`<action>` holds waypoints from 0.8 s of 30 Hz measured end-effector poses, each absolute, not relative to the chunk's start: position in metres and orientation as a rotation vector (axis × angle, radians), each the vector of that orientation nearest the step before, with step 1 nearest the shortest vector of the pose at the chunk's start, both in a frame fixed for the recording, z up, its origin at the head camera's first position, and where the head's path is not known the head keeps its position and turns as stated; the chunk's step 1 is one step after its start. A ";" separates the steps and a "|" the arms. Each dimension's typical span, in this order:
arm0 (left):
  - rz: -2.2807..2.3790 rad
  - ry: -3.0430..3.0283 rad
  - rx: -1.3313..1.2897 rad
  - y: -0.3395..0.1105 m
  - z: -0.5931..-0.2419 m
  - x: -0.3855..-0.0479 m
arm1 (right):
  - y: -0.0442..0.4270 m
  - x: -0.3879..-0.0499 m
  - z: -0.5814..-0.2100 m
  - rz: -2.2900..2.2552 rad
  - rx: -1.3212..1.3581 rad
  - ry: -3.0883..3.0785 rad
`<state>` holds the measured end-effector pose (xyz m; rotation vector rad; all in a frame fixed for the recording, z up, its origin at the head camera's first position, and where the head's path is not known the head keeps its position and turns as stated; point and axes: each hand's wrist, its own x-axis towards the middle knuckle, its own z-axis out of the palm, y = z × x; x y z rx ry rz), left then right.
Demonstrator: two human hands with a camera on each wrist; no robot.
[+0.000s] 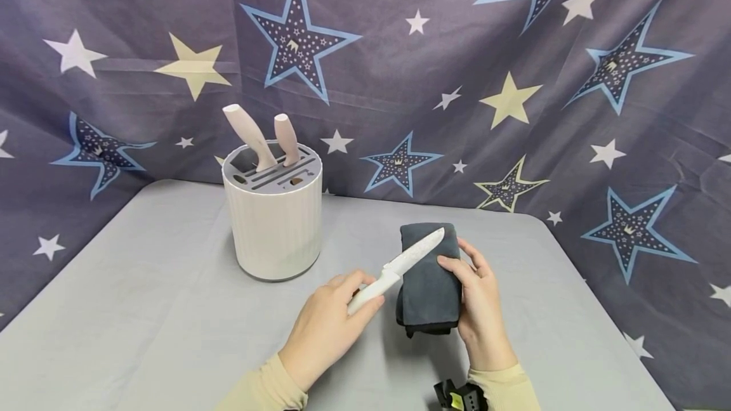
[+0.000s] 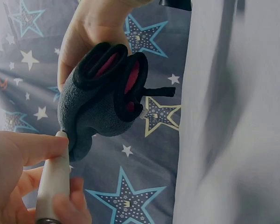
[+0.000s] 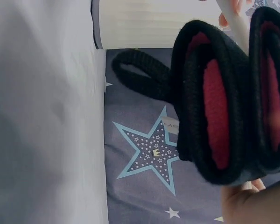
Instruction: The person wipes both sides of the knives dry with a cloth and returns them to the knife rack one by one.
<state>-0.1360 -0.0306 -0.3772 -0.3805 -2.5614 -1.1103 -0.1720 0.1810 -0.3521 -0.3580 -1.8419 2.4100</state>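
My left hand (image 1: 334, 322) grips a knife (image 1: 415, 254) by its white handle, with the thumb and fingers around it. The speckled pale blade slants up to the right over a folded dark grey cloth (image 1: 429, 297); whether it touches is hard to tell. Around the cloth's right side curls my right hand (image 1: 480, 303), its thumb on the front face. In the right wrist view the folded cloth (image 3: 214, 112) shows black edging, red inner layers and a hanging loop (image 3: 140, 74). The left wrist view shows the knife handle (image 2: 55, 182) below the cloth (image 2: 93, 107).
A white ribbed knife block (image 1: 274, 227) stands left of my hands, with two pink-handled tools (image 1: 249, 135) upright in its grey slotted top. A grey cloth covers the table (image 1: 143, 284). Behind it hangs a dark curtain (image 1: 365, 113) printed with stars.
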 end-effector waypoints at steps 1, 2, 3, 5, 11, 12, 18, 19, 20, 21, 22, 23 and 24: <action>-1.117 -2.563 -0.378 -0.030 -0.377 -0.136 | 0.182 -0.172 -0.352 2.413 -0.369 -1.831; -1.120 -2.563 -0.378 -0.030 -0.377 -0.136 | 0.182 -0.172 -0.352 2.412 -0.380 -1.823; -1.125 -2.565 -0.376 -0.030 -0.377 -0.136 | 0.183 -0.172 -0.352 2.414 -0.387 -1.810; -1.128 -2.571 -0.371 -0.030 -0.378 -0.135 | 0.185 -0.173 -0.352 2.414 -0.396 -1.788; -1.081 -2.611 -0.345 -0.030 -0.378 -0.135 | 0.191 -0.174 -0.348 2.428 -0.411 -1.703; -1.064 -2.620 -0.340 -0.030 -0.378 -0.134 | 0.192 -0.174 -0.347 2.432 -0.420 -1.687; -1.033 -2.632 -0.344 -0.030 -0.378 -0.135 | 0.196 -0.175 -0.345 2.449 -0.425 -1.626; -1.042 -2.629 -0.349 -0.030 -0.378 -0.135 | 0.196 -0.175 -0.345 2.451 -0.422 -1.622; -1.053 -2.627 -0.354 -0.030 -0.378 -0.136 | 0.196 -0.175 -0.345 2.448 -0.421 -1.623; -1.070 -2.624 -0.358 -0.030 -0.378 -0.136 | 0.196 -0.175 -0.345 2.446 -0.423 -1.621; -1.093 -2.621 -0.357 -0.029 -0.377 -0.136 | 0.196 -0.175 -0.346 2.439 -0.425 -1.624; -1.120 -2.617 -0.355 -0.029 -0.377 -0.137 | 0.196 -0.175 -0.346 2.432 -0.425 -1.627; -1.153 -2.612 -0.351 -0.029 -0.377 -0.137 | 0.196 -0.175 -0.346 2.426 -0.424 -1.631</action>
